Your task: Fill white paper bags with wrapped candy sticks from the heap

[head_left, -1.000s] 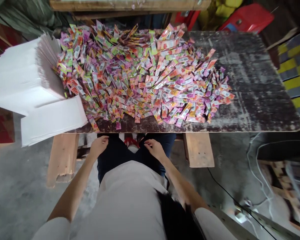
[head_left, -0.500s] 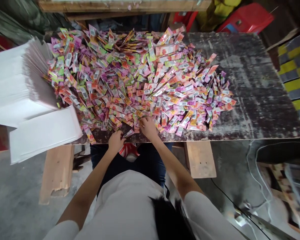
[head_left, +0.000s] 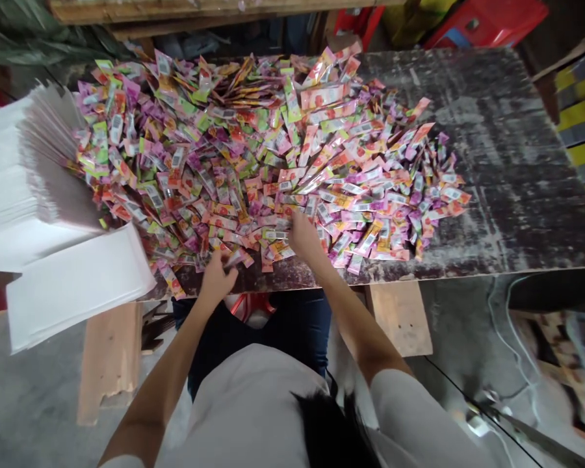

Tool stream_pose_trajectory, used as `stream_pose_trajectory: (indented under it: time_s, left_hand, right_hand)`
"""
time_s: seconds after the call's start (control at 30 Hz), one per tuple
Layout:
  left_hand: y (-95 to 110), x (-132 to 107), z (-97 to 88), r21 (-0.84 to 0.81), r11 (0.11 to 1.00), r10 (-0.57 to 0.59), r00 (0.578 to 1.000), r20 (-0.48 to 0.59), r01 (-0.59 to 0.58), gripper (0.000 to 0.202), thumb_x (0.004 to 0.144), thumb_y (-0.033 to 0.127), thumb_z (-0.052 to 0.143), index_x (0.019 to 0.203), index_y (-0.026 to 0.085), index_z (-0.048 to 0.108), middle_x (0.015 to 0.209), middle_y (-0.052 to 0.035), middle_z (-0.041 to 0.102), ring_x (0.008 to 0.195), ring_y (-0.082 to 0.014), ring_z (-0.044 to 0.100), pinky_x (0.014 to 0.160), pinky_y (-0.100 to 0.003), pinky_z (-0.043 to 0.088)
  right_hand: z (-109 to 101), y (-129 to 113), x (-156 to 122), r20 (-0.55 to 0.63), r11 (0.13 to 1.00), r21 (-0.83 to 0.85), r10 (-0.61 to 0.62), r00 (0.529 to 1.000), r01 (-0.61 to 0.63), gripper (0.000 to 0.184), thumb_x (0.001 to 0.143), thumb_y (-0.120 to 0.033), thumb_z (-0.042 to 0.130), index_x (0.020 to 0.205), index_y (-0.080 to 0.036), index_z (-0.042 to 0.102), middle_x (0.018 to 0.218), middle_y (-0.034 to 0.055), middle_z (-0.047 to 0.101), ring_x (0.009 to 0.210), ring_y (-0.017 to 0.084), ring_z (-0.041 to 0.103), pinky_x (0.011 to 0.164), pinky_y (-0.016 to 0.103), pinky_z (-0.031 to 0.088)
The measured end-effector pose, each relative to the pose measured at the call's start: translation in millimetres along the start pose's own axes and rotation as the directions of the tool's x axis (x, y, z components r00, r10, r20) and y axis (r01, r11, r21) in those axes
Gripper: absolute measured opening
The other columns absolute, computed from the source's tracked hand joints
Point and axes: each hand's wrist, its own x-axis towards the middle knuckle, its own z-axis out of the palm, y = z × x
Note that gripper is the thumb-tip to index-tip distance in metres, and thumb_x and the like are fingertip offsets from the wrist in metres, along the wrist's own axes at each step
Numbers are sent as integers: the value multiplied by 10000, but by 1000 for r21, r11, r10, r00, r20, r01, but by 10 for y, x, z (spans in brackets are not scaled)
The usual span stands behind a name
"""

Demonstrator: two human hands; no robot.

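A big heap of small colourful sachets (head_left: 253, 149), pink, green, orange and purple, covers the left and middle of a dark worn board table (head_left: 507, 169). My left hand (head_left: 217, 278) rests at the near edge of the heap, its fingers curled on a few sachets (head_left: 234, 257). My right hand (head_left: 304, 235) lies a little farther in, fingers bent down onto the sachets at the heap's front. What each hand holds under the fingers is not clear.
Stacks of white paper bags (head_left: 34, 208) stand at the table's left end, one stack (head_left: 75, 283) jutting over the edge. The table's right part is bare board. Wooden legs (head_left: 108, 354) stand below. Red plastic stools (head_left: 487, 16) and cables (head_left: 502, 312) lie around.
Both hands rose from my lap to the table's front edge, then pushed into the sachet heap. The view shifted slightly toward the table.
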Motion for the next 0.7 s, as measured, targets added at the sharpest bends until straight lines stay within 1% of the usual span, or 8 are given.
stream_pose_trajectory:
  time_s: [0.07,0.17,0.23,0.3,0.4,0.53,0.63,0.7]
  left_hand:
    - [51,237,-68,-12,1000,-27,993,-118,25,227,805,354,589,974,205,568,884,-23,677,836,-191,651,792,-290,502]
    - [268,753,-23,18,997,-63,968,-243,70,328,823,490,573,983,205,595,899,-38,695,871,-209,660,815,-304,495]
    - [439,1067,63,84,987,-114,959,-261,140,430,783,532,628,1031,182,602,963,-97,704,946,-268,660,838,-352,493]
    - [550,1260,143,172,965,-154,957,-244,199,438,767,500,667,1048,169,610,1002,-144,700,990,-318,652,845,-394,488]
    - [547,1281,195,234,963,-81,972,-222,133,324,803,435,649,1020,195,621,1035,-131,688,1013,-307,642,856,-384,481]
    - [406,1086,103,127,991,69,951,-302,-31,247,854,419,591,967,199,589,1038,-85,650,1034,-240,610,904,-331,466]
    - [376,1028,-11,9,999,51,924,-380,-52,220,921,350,474,1053,182,525,1036,-88,636,1014,-213,608,919,-328,464]
    - [409,1043,-25,-5,1000,28,945,-326,-31,241,933,329,447,1112,174,492,1019,-95,646,993,-219,626,904,-336,471]
  right_hand:
    - [-85,233,-60,-92,979,147,153,984,-138,256,877,-263,495,1117,-174,486,962,122,621,853,263,581,733,363,451]
    - [-105,443,29,-221,924,251,345,912,-289,465,811,-495,605,1121,-183,456,907,95,629,804,257,585,691,346,459]
    - [-50,469,174,-256,912,240,389,885,-332,523,764,-535,652,1098,-176,471,958,120,634,822,260,588,701,347,464]
    - [21,438,305,-233,920,209,376,897,-331,466,770,-488,659,1074,-172,500,1026,150,627,865,267,588,732,357,468]
    - [74,402,359,-175,935,220,317,932,-277,310,826,-383,587,1056,-181,540,1068,147,611,925,274,582,794,381,468]
    - [-9,500,210,-222,929,326,256,941,-175,301,846,-351,543,1090,-175,546,1076,136,581,997,279,563,860,411,461]
    - [-99,560,71,-250,888,455,203,947,-70,333,885,-356,481,1168,-182,500,1035,108,580,954,248,574,831,404,482]
    - [-106,520,-2,-178,844,537,122,977,-7,416,897,-356,473,1274,-187,426,1001,85,593,875,223,594,773,384,501]
